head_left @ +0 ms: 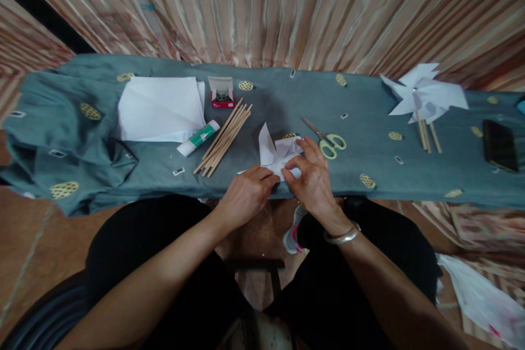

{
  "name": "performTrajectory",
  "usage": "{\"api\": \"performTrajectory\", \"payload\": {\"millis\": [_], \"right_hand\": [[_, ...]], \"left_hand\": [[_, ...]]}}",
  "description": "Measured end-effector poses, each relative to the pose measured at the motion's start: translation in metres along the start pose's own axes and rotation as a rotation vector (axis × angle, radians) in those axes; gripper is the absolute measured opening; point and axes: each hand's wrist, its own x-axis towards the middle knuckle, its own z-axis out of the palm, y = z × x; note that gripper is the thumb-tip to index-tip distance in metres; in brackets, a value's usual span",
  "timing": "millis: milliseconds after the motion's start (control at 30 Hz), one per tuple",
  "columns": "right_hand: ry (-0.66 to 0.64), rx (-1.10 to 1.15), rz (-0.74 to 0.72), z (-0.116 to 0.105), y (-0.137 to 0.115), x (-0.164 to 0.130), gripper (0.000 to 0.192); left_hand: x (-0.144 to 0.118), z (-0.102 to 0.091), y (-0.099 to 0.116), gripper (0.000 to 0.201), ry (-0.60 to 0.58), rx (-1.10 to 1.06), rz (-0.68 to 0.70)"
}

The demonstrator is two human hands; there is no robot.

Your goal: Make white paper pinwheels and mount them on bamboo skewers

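A white paper pinwheel (268,153), partly folded with its points standing up, lies at the table's near edge between my hands. My left hand (250,191) presses on its near left side, fingers closed on the paper. With thumb and forefinger, my right hand (309,178) pinches the right side of the same paper. Green-handled scissors (330,142) lie just beyond my right hand. Left of the paper, a bundle of wooden sticks (225,139) rests beside a green and white glue stick (199,138).
A stack of white paper (159,106) lies at the left, with an opened red box of small dark pins (222,95) near it. Finished white pinwheels on sticks (424,93) and a black phone (500,145) are at the right. A pleated curtain (262,11) hangs behind the cloth-covered table (369,120).
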Motion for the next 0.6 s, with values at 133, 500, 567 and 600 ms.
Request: {"api": "performTrajectory", "payload": {"millis": [133, 500, 567, 600], "right_hand": [[-0.028, -0.010, 0.006, -0.0020, -0.0019, -0.0003, 0.008], [-0.009, 0.038, -0.022, 0.0014, 0.0001, -0.0012, 0.010], [-0.001, 0.035, -0.038, 0.0012, -0.0001, -0.0012, 0.010], [-0.001, 0.029, -0.044, 0.0010, -0.0003, -0.0013, 0.010]], "left_hand": [[0.0002, 0.0006, 0.0000, 0.021, 0.010, 0.005, 0.006], [0.0005, 0.0026, 0.0015, 0.020, 0.033, 0.032, 0.006], [0.0005, 0.0029, 0.0020, 0.020, 0.032, 0.039, 0.006], [0.0006, 0.0031, 0.0022, 0.019, 0.032, 0.041, 0.005]]}}
